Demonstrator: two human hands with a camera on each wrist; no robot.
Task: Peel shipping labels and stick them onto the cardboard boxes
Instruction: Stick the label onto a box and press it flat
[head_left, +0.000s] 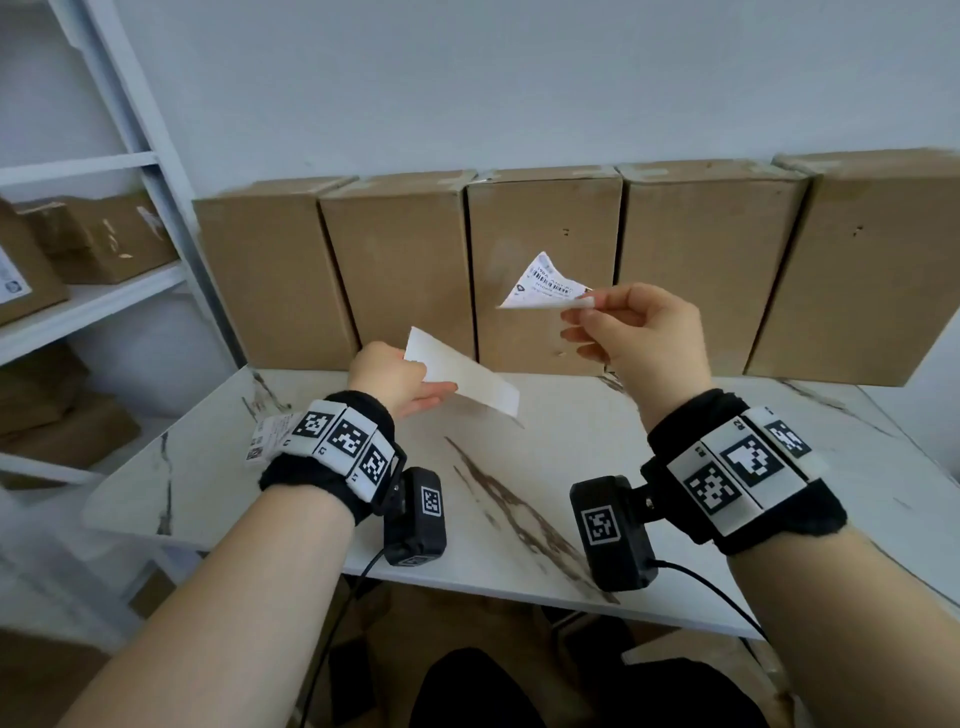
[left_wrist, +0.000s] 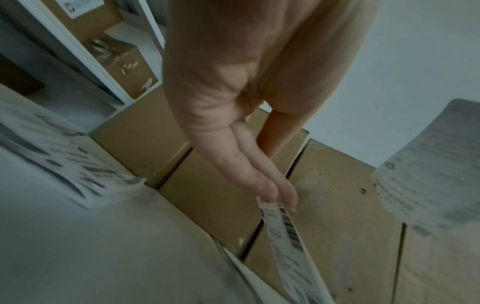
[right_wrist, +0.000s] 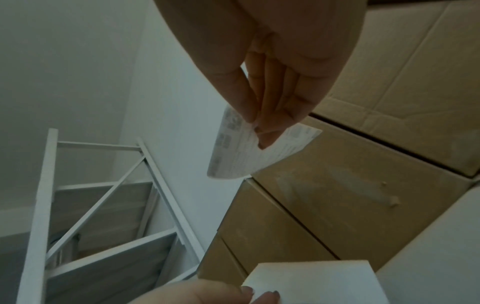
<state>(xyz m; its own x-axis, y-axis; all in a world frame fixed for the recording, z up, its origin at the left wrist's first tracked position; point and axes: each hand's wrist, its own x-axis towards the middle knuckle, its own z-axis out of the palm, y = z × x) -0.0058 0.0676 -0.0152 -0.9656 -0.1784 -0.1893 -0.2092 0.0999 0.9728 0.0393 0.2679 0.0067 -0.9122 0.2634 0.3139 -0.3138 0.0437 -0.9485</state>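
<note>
Several brown cardboard boxes (head_left: 540, 223) stand in a row at the back of the marble table (head_left: 561, 467). My right hand (head_left: 579, 306) pinches a peeled, curled shipping label (head_left: 545, 286) by one edge, in the air in front of the middle box. The right wrist view shows that label (right_wrist: 244, 152) between thumb and fingers (right_wrist: 262, 142). My left hand (head_left: 431, 384) holds a white sheet (head_left: 467, 379) lower and to the left, above the table. Its upper face is blank. In the left wrist view the sheet (left_wrist: 288, 234) shows a printed barcode.
A stack of printed labels (head_left: 267, 434) lies on the table by my left wrist. A white metal shelf (head_left: 104, 291) holding more cardboard boxes stands to the left. The wall rises right behind the box row.
</note>
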